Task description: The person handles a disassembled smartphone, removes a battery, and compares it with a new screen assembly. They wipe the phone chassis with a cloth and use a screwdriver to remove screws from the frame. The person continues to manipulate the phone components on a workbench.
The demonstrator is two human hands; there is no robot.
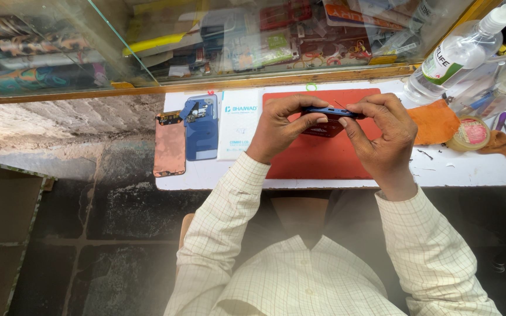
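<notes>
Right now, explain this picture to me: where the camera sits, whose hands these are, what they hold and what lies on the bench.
There is one picture, from a camera worn on a person's head, looking down at their own arms in a checked shirt. The left hand and right hand together pinch a thin blue phone edge-on above a red mat. The mat lies on a white bench. To the left lie a copper-coloured panel, an opened blue phone back and a white card. To the right are an orange cloth, a round tin and a clear spray bottle.
</notes>
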